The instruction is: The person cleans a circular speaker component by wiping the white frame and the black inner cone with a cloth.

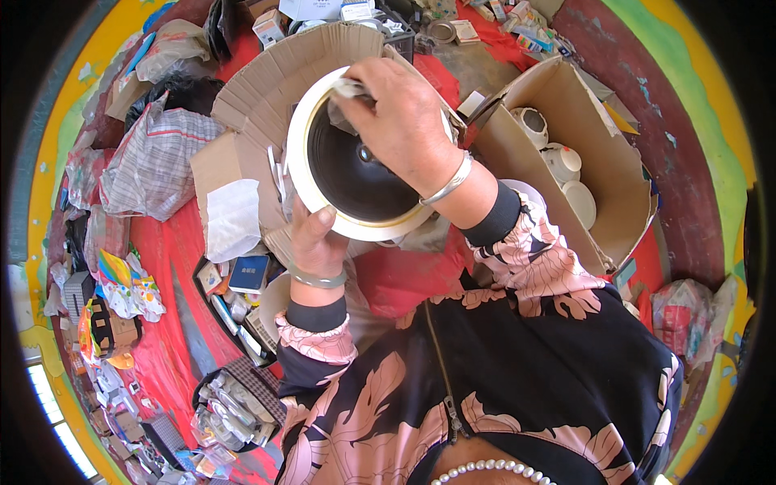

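Observation:
A round housing (356, 174) with a wide cream-white rim and a dark, bowl-like inside is held up in front of me; a small shiny knob shows at its middle. It looks like a ceiling speaker or a downlight, but I cannot tell which. My left hand (318, 242) grips its lower left rim, thumb in front and the other fingers partly hidden. Over the upper part of the opening, my right hand (404, 121) pinches a crumpled whitish wad (349, 89), cloth or tissue, against the inside near the rim. Behind the housing stands an open cardboard box (259, 93).
To the right, another open cardboard box (614, 182) holds several white round pieces (562, 162). At the left lie a checked plastic bag (158, 162), a tray (250, 347) of small items with a dark blue booklet (248, 274), and a basket (263, 388) on red sheeting (166, 250).

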Tool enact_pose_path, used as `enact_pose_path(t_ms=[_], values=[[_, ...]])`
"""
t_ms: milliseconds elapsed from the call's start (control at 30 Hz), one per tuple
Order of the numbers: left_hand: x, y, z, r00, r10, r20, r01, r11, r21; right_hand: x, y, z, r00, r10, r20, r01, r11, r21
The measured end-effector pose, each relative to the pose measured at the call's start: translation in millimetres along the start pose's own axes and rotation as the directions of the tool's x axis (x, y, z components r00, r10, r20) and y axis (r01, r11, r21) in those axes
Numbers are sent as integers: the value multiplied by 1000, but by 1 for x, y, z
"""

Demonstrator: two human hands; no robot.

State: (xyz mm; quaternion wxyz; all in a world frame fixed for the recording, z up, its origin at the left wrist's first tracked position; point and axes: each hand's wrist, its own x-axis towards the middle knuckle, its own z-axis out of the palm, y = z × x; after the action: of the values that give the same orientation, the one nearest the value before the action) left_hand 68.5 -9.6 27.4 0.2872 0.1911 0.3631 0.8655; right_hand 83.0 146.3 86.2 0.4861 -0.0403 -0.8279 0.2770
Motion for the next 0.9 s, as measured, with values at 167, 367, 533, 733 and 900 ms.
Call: enact_pose_path(t_ms=[167,367,533,733,900], values=[[5,-1,-11,997,56,54,-58,998,35,-9,-18,-1,965,-141,223,50,928,370],[7,-4,-37,992,99,83,-96,994,-44,-18,-24,-12,785,-223,578,-167,822,544],[12,2,-34,983,175,-65,-177,984,-36,-15,-14,-32,603,-305,737,-28,916,401],[9,7,-30,984,152,-97,-155,988,-22,0,13,-63,622,-42,782,320,925,-205],[8,8,-25,982,140,-126,-141,990,1,24,32,-71,904,-308,297,328,945,-17]])
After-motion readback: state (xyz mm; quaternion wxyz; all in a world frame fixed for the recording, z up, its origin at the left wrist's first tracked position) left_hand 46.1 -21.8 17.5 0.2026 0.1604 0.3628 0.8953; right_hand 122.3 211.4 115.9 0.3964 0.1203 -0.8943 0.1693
